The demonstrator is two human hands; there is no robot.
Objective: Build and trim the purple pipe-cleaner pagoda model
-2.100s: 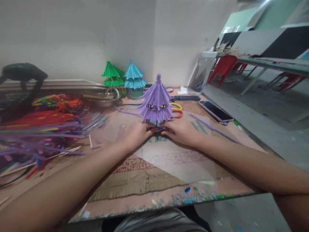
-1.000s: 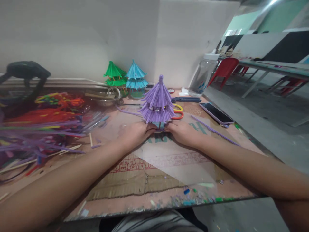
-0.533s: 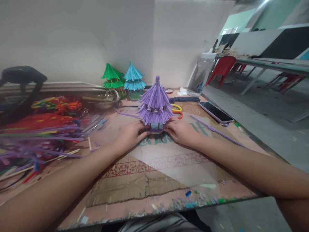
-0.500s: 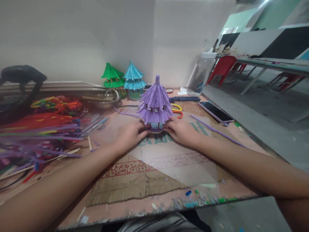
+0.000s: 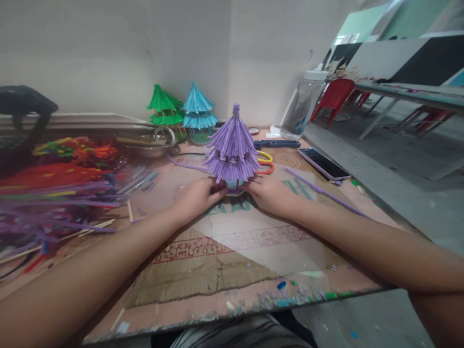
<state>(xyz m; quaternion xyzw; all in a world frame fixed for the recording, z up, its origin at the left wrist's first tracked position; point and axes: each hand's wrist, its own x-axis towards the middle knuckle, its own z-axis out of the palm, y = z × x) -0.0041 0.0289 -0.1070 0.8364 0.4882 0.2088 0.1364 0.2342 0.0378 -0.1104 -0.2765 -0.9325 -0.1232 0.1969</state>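
A purple two-tiered pagoda model (image 5: 234, 145), its roofs covered in fuzzy pipe cleaners, stands upright on the cardboard sheet (image 5: 188, 275) in front of me. My left hand (image 5: 201, 193) grips its base from the left, thumb toward me. On the other side my right hand (image 5: 266, 193) has its fingers closed on the base's right edge. The lower roof hides some of the fingertips. Behind the model lie scissors (image 5: 267, 167) with yellow and orange handles, partly covered by it.
Green (image 5: 163, 106) and blue pagoda models (image 5: 199, 108) stand by the wall. Pipe cleaners (image 5: 54, 183) and sticks pile up at left near a metal bowl (image 5: 145, 147). At right are a water bottle (image 5: 304, 106), a phone (image 5: 324, 163), dark pliers (image 5: 277, 144) and a purple pipe cleaner (image 5: 326, 192).
The camera view has shifted slightly, so most things sit a little higher in the picture. Both hands keep their hold on the purple pagoda model, which stays in place on the cardboard.
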